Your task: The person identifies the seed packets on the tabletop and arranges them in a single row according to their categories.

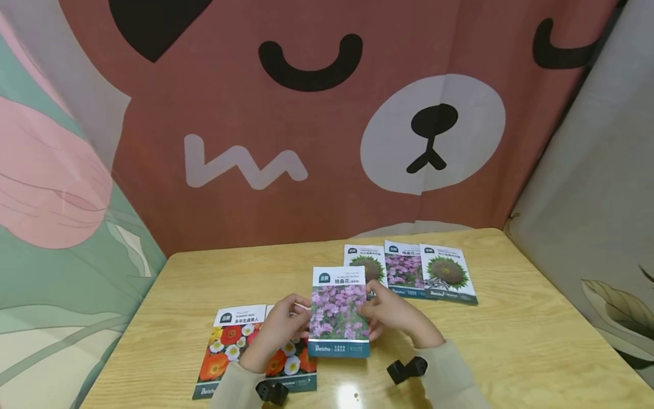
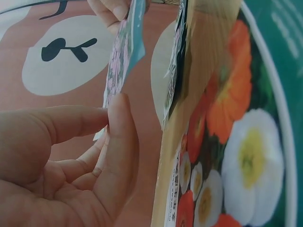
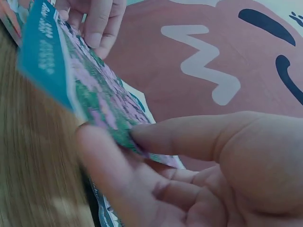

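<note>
Holding the pink-flowered seed packet [image 1: 338,315] (placement seemingly pending), our left hand [image 1: 277,326] and right hand [image 1: 394,312] pinched its sides; lowering it likely required evenness.

My left hand [image 1: 283,322] and right hand [image 1: 393,312] face each other, each pinching between thumb [image 2: 78,122] and fingers [image 2: 124,151], my forearms [image 1: 449,372] stretched forward.

At the far edge of the table [image 1: 526,341], the held purple packet [image 1: 338,312] partly hides a sunflower packet [image 1: 364,257]. Toward its left edge, the left hand [image 1: 281,326] and sleeve [image 1: 236,388] cover parts of two poppy packets [image 1: 221,346]. The table's near edge is cut off.
</note>
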{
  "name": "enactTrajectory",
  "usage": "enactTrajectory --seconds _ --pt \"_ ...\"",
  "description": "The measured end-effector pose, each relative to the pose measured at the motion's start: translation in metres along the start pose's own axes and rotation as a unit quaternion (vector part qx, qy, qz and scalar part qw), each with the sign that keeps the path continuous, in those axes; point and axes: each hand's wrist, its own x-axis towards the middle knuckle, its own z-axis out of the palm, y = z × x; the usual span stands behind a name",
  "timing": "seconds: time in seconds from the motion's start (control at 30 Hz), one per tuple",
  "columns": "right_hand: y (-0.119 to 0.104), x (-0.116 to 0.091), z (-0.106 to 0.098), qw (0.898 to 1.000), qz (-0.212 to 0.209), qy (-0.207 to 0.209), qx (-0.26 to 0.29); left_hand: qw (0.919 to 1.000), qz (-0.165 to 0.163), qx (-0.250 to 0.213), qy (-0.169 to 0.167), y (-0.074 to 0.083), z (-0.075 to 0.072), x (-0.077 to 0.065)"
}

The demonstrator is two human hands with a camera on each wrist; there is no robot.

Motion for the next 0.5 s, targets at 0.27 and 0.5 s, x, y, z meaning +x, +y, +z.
enactTrajectory --seconds 0.27,0.5 --pt "-0.0017 -0.0035 -0.002 1.0 0.022 -0.014 -0.015 0.9997 -0.011 0.013 -0.019 0.0018 0.0028 -0.0041" --pt "0.0009 -0.0055 -0.0052 0.999 0.037 -0.028 -0.027 0.9987 -0.013 0.027 -0.041 -0.0013 0.0052 -0.0042"
